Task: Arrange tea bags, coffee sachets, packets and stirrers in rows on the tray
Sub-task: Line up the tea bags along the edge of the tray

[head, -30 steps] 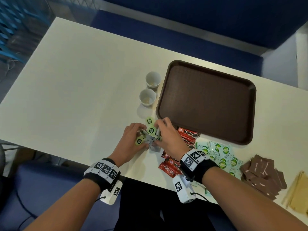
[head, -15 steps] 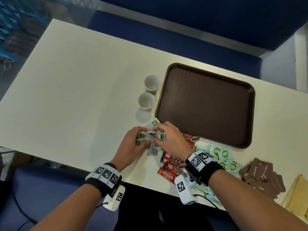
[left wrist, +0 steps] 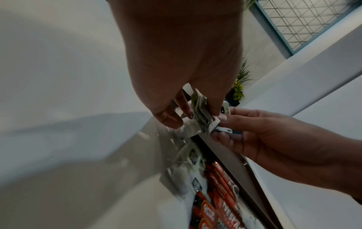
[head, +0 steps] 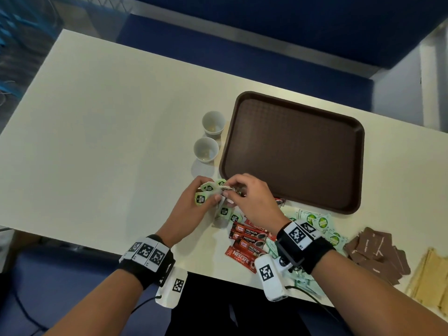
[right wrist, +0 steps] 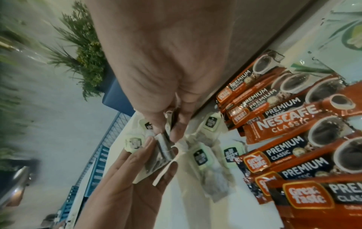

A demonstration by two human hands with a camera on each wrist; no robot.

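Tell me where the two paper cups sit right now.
In the head view, the two paper cups stand upright on the table, just off the brown tray's left edge, beyond both hands.

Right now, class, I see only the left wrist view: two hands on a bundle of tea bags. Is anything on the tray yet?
Observer: No. The head view shows the brown tray bare.
Operator: What stands near it?
Observer: Two white cups on the table, beside the tray's left edge.
Operator: What lies past the red sachets?
Observer: Green packets, then a heap of brown packets further right.
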